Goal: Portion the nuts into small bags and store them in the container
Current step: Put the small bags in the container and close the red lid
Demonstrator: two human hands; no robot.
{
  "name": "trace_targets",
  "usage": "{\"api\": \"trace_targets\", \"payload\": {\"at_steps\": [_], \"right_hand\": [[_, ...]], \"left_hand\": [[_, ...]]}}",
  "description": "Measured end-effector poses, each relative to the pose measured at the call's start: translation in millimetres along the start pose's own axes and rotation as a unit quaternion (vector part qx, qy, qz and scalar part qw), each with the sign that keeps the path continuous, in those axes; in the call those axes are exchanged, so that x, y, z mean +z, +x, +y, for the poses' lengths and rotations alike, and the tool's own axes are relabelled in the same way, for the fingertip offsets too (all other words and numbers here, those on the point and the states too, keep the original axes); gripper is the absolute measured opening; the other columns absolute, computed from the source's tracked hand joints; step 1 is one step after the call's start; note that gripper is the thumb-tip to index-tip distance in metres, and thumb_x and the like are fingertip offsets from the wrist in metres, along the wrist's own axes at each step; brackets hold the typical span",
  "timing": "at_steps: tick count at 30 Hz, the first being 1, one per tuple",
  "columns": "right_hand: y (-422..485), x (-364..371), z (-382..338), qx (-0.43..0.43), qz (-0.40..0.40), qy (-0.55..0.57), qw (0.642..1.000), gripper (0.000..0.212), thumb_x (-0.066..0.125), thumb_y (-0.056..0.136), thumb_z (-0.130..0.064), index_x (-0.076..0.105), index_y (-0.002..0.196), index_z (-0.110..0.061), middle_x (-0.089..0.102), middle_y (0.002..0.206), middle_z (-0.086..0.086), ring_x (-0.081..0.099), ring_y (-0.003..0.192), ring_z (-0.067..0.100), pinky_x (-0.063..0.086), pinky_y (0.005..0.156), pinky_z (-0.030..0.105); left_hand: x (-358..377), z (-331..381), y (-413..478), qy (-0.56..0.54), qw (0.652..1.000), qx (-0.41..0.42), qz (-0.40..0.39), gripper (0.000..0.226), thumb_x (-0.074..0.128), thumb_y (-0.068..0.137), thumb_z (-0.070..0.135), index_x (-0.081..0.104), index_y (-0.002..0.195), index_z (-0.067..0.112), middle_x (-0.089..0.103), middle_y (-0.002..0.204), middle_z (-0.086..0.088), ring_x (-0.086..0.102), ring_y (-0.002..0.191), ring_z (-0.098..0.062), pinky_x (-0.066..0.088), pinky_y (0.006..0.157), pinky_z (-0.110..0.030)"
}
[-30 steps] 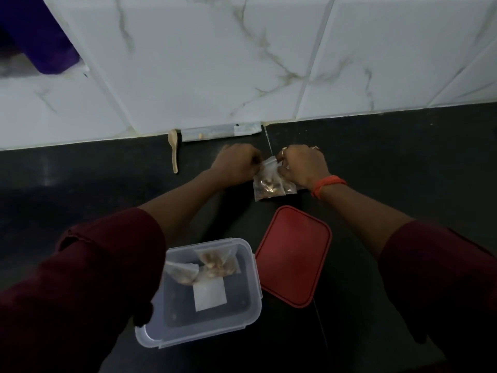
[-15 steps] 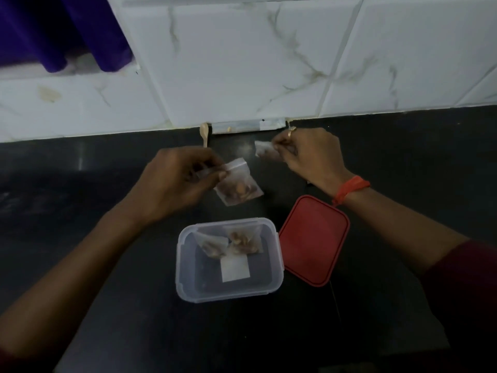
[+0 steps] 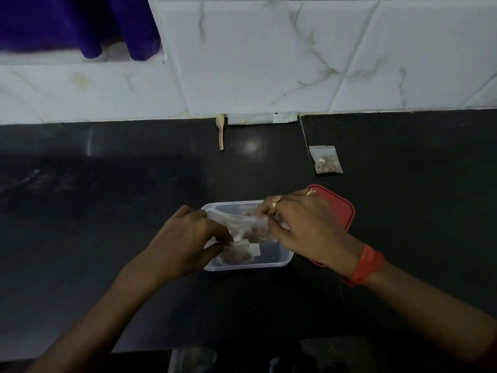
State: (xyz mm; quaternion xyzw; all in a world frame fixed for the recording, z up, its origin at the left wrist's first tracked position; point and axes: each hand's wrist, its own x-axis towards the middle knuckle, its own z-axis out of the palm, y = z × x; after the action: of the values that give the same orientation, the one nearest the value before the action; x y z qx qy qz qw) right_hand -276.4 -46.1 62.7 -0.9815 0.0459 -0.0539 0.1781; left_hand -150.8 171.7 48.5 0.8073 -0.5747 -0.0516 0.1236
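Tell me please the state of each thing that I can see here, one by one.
container, open, partly filled.
red lid, off, lying beside the container.
held bag, over the container, pinched by left hand and right hand.
loose bag, flat on the counter, nuts inside.
spoon, lying untouched on the counter.

dim, bluish cast; soft glare spot on dark counter (image 3: 251,146); wide-angle bending at edges; slight blur.
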Motion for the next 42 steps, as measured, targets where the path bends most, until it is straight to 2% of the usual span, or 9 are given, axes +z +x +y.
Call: {"api": "trace_targets", "payload": {"at_steps": [5, 10, 13, 18, 22, 27, 34, 37, 42], "right_hand": [[2.0, 39.2, 16.5, -0.059, -0.089, -0.031, 0.994, 0.019, 0.058, 0.092, -0.021, 0.072, 0.101, -0.028, 0.075, 0.087, -0.011, 0.069, 0.081, 0.009, 0.028, 0.118, 0.038], [13.9, 51.5, 33.9, -0.093, -0.055, -0.117, 0.987, 0.018, 0.059, 0.094, -0.034, 0.073, 0.104, -0.033, 0.074, 0.093, -0.014, 0.069, 0.09, 0.006, 0.018, 0.117, 0.037], [20.0, 44.7, 43.4, -0.1, 0.049, -0.088, 0.99, 0.013, 0.065, 0.089, -0.037, 0.075, 0.096, -0.033, 0.074, 0.086, -0.013, 0.069, 0.081, 0.007, 0.033, 0.107, 0.035], [41.6, 13.5, 79.6, 0.052, 0.097, 0.03, 0.993, 0.011, 0.068, 0.088, -0.031, 0.075, 0.097, -0.03, 0.075, 0.083, -0.011, 0.069, 0.076, 0.007, 0.047, 0.081, 0.025], [66.7, 10.8, 140.7, 0.236, 0.072, 0.061, 0.967, 0.014, 0.064, 0.088, -0.031, 0.073, 0.1, -0.031, 0.074, 0.094, -0.014, 0.069, 0.088, 0.008, 0.054, 0.084, 0.029], [91.6, 6.1, 199.0, 0.35, 0.033, 0.044, 0.935, 0.033, 0.061, 0.088, -0.02, 0.069, 0.12, -0.022, 0.069, 0.122, 0.006, 0.062, 0.116, 0.029, 0.05, 0.098, 0.04], [108.8, 16.1, 229.6, 0.354, -0.042, 0.032, 0.934, 0.046, 0.057, 0.091, -0.014, 0.058, 0.137, -0.017, 0.053, 0.139, 0.017, 0.051, 0.128, 0.037, 0.043, 0.108, 0.044], [107.0, 15.1, 227.6, 0.368, -0.016, 0.044, 0.928, 0.038, 0.068, 0.083, -0.017, 0.07, 0.12, -0.022, 0.064, 0.128, 0.009, 0.06, 0.118, 0.029, 0.05, 0.101, 0.04], [108.6, 8.5, 219.5, 0.338, 0.007, 0.057, 0.939, 0.011, 0.066, 0.075, -0.031, 0.076, 0.08, -0.028, 0.073, 0.096, 0.001, 0.07, 0.093, 0.022, 0.057, 0.084, 0.033]], "left_hand": [[23.2, -7.4, 12.0, 0.062, 0.998, -0.007, 0.003, 0.026, 0.092, 0.062, 0.028, 0.074, 0.079, 0.034, 0.065, 0.065, 0.012, 0.063, 0.062, -0.011, 0.048, 0.064, -0.03], [30.0, -18.3, 23.3, 0.071, 0.996, -0.021, 0.039, 0.022, 0.086, 0.07, 0.03, 0.073, 0.088, 0.029, 0.07, 0.077, 0.01, 0.063, 0.068, -0.015, 0.049, 0.063, -0.031], [25.3, -19.4, 33.3, -0.045, 0.994, -0.062, 0.074, 0.011, 0.076, 0.082, 0.037, 0.071, 0.091, 0.034, 0.068, 0.079, 0.018, 0.06, 0.067, -0.004, 0.05, 0.063, -0.029], [23.9, -23.6, 71.9, -0.249, 0.961, -0.099, 0.073, 0.012, 0.073, 0.088, 0.035, 0.073, 0.096, 0.026, 0.072, 0.088, 0.017, 0.068, 0.078, -0.002, 0.057, 0.07, -0.025], [28.6, -20.2, 117.8, -0.303, 0.947, -0.097, 0.051, 0.014, 0.075, 0.088, 0.027, 0.075, 0.1, 0.021, 0.073, 0.094, 0.013, 0.069, 0.086, -0.001, 0.054, 0.075, -0.016], [42.0, -22.9, 180.4, -0.294, 0.952, -0.088, -0.015, 0.017, 0.074, 0.088, 0.031, 0.074, 0.103, 0.021, 0.073, 0.098, 0.01, 0.069, 0.09, -0.002, 0.058, 0.085, -0.027], [47.6, -18.9, 212.4, -0.301, 0.949, -0.066, -0.062, 0.021, 0.074, 0.088, 0.034, 0.075, 0.106, 0.022, 0.074, 0.1, 0.01, 0.069, 0.092, -0.004, 0.056, 0.087, -0.026], [47.5, -24.0, 202.7, -0.322, 0.929, -0.049, -0.179, 0.029, 0.071, 0.089, 0.037, 0.074, 0.113, 0.02, 0.073, 0.113, 0.008, 0.067, 0.103, -0.002, 0.053, 0.094, -0.027], [52.9, -34.4, 178.5, -0.414, 0.834, -0.065, -0.359, 0.045, 0.066, 0.089, 0.053, 0.072, 0.121, 0.021, 0.068, 0.126, 0.012, 0.062, 0.12, -0.006, 0.047, 0.108, -0.038]]}}
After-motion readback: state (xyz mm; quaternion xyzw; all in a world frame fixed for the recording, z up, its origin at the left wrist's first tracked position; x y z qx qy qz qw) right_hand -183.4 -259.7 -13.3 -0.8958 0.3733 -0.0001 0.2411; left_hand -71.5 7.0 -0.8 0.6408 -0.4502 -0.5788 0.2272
